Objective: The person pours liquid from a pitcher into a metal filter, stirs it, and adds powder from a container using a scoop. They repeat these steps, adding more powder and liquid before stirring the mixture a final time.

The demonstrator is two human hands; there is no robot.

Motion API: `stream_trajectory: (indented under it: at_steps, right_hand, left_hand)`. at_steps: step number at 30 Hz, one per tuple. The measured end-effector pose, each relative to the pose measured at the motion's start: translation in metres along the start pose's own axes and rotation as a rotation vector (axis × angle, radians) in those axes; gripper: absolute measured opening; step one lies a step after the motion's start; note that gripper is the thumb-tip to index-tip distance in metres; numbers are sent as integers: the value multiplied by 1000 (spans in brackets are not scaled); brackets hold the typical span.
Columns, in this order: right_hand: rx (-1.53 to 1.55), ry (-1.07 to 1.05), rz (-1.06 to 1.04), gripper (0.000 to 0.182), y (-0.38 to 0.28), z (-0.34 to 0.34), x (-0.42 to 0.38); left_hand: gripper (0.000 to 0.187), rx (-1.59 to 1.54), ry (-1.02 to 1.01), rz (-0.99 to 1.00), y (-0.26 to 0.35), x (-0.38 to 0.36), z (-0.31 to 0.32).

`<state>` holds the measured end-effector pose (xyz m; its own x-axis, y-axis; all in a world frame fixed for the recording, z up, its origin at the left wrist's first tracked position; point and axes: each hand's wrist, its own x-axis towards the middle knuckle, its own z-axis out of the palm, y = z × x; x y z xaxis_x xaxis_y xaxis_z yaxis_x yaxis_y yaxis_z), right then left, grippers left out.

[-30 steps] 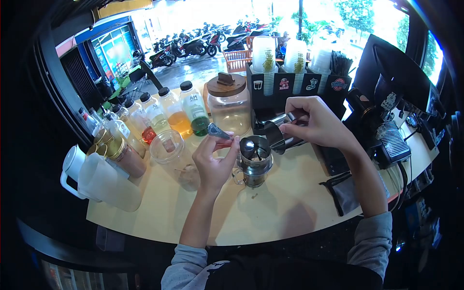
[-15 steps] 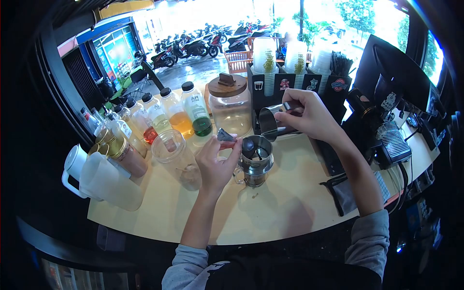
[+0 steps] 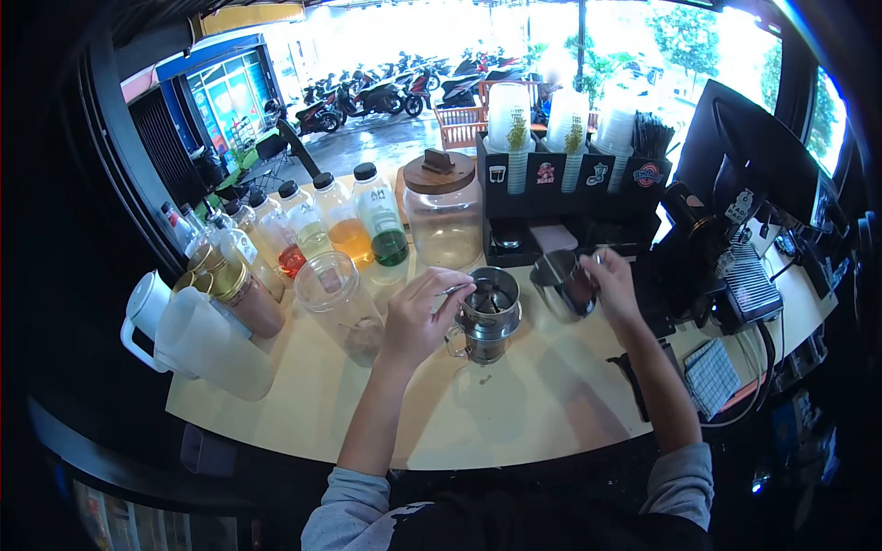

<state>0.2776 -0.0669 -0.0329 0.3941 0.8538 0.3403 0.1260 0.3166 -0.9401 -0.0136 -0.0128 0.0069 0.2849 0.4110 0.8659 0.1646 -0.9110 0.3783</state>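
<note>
Left hand is pinching a spoon over our metal filter cup mid-counter, while our right hand is wrapped round the steel pitcher just beside it.

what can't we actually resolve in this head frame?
Head view only:
- Contents of the metal filter cup: dark, too small to identify.
- Thin tool in the left hand: mostly hidden by the fingers.
- Right hand grip on the steel pitcher: the hand covers the handle side.
- Bottle labels: too small to read.
</note>
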Motion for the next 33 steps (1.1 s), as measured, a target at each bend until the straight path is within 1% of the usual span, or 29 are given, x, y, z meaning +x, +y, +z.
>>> stream_trajectory:
  at_steps: [2,3,5,7,11,14,15,17,19,20,21,22,24,26,27,29,30,32,33]
  right_hand:
    - [17,88,111,20,22,-3,-14]
    - [33,95,123,21,33,-3,-21]
    - [53,102,134,22,53,-7,-29]
    - [187,145,208,24,66,-9,-32]
    - [247,155,163,24,84,-7,-36]
    - [223,136,171,22,102,-8,-41]
    - [173,142,166,22,105,-8,-44]
    - [121,146,162,23,108,-11,-46]
    - [7,71,200,18,102,-14,-44]
    - [5,70,200,18,98,-15,-43]
    - [-340,125,-71,11,85,-13,-42]
    - [-681,177,-348,11,68,-10,-41]
    - [-634,-66,-514,36,4,6,-44]
    - [-278,-282,-374,36,-49,36,-61]
    - [-280,-277,-368,36,-69,47,-67]
    - [-316,-469,-480,15,-92,61,-73]
    - [-316,-464,-479,15,-90,60,-72]
    - [-431,-451,-585,16,-84,58,-68]
    - [-430,-454,-591,16,-86,56,-67]
  left_hand:
    - [16,28,-88,70,-1,1,0]
    - [16,30,-87,73,-2,1,0]
    - [17,8,-157,74,-4,0,2]
    - [19,20,-181,76,-5,-1,3]
    - [23,31,-230,56,-4,-2,5]
    - [22,33,-240,49,-2,-2,6]
    - [22,33,-242,47,-2,-2,6]
    - [19,32,-210,105,-2,-1,8]
    - [18,31,-202,114,-2,-1,10]
    - [17,31,-194,127,-2,-1,11]
    - [17,31,-191,126,-2,-1,12]
    - [16,34,-186,154,-1,-1,13]
    - [15,38,-176,182,0,2,17]
    - [14,-13,-240,181,3,3,20]
    - [14,-18,-245,180,3,2,22]
    - [18,45,-297,191,4,1,24]
    - [18,43,-301,193,3,1,23]
    - [39,84,-264,109,-1,1,20]
    - [39,89,-260,112,-3,1,17]
